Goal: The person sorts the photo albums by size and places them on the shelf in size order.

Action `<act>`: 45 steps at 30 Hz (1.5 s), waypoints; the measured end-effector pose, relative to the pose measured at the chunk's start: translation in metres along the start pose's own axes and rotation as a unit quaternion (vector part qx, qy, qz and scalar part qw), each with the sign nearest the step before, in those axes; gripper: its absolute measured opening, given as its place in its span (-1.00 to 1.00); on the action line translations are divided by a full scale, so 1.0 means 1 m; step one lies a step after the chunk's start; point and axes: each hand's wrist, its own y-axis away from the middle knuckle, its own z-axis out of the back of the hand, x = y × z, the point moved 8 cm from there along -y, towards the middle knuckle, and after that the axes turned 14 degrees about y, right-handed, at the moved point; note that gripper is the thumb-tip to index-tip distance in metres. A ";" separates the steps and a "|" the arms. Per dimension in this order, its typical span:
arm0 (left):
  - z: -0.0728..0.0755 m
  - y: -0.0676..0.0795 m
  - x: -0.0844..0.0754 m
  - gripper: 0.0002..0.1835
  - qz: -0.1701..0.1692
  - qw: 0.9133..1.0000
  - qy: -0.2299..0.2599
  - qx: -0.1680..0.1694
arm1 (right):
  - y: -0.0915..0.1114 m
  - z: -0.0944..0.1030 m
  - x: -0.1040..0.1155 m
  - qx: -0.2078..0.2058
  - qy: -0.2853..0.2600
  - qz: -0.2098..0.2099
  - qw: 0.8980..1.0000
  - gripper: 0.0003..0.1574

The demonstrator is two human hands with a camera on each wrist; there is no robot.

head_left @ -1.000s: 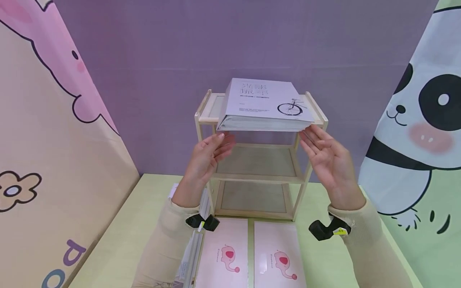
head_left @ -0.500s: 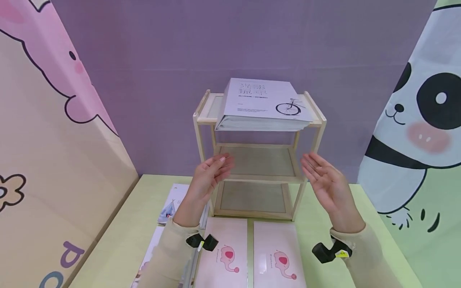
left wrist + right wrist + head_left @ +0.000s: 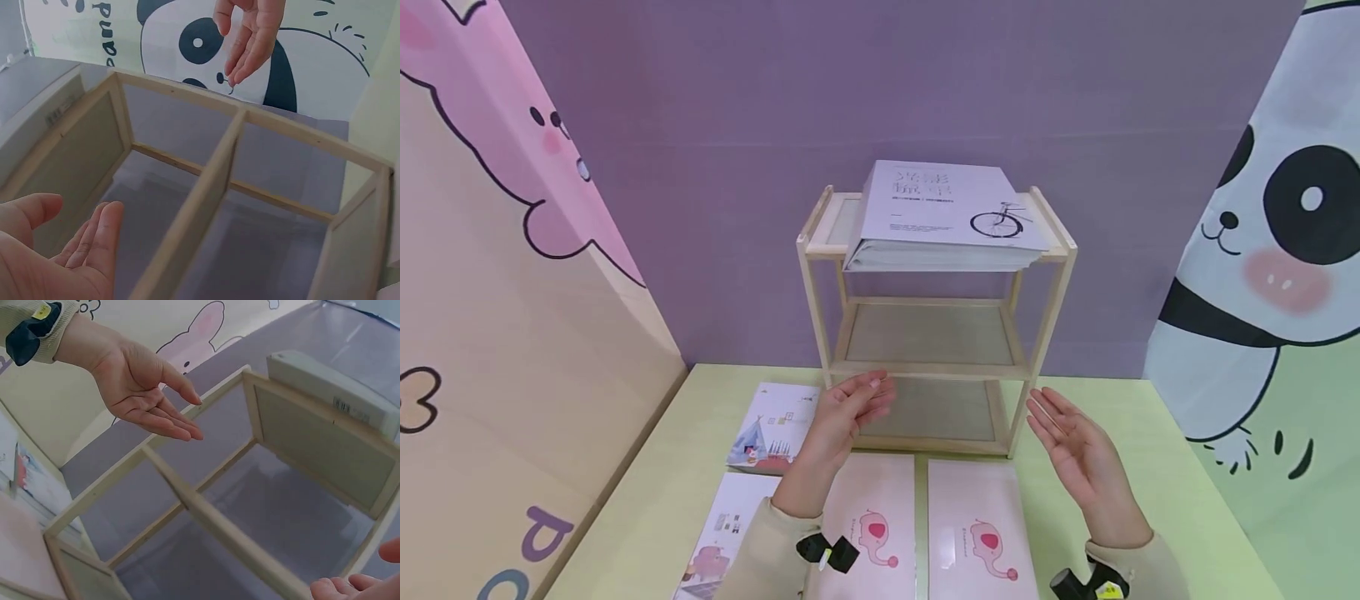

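Note:
A thick white book (image 3: 940,196) with a bicycle on its cover lies flat on the top of a small three-tier wooden rack (image 3: 928,369). Its near edge juts slightly past the rack's front. My left hand (image 3: 850,417) is in front of the lower left part of the rack, fingers relaxed and holding nothing. To the right, my right hand (image 3: 1078,454) hangs beside the rack's front leg with straight fingers and a bare palm. Both wrist views show the hands apart from the book, with the rack's frame (image 3: 206,187) between or near them.
Two pink books (image 3: 868,483) with elephants lie side by side before the rack. At left are a book with a tent picture (image 3: 771,425) and another white book (image 3: 730,525), partly behind my left arm. A purple wall (image 3: 745,208) stands behind.
Both hands have come down and back from the book's front edge, the right fingers leaving its corner. The book stays on the rack, and the left-side books have come into fuller view.

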 end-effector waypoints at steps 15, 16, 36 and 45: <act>0.020 0.029 0.071 -0.63 0.068 0.998 0.016 -0.002 | 0.038 0.033 -0.050 0.000 -0.046 -0.036 0.998 -0.36; 0.021 0.031 0.075 -0.64 0.071 0.997 0.015 -0.001 | 0.040 0.036 -0.053 -0.009 -0.039 -0.042 0.998 -0.38; 0.034 0.061 0.126 -0.62 0.094 0.995 -0.026 -0.023 | 0.092 0.087 -0.115 -0.190 0.077 -0.204 0.957 -0.63; 0.039 0.070 0.140 -0.62 0.109 0.989 -0.081 -0.052 | 0.105 0.103 -0.127 -0.244 0.121 -0.241 0.932 -0.24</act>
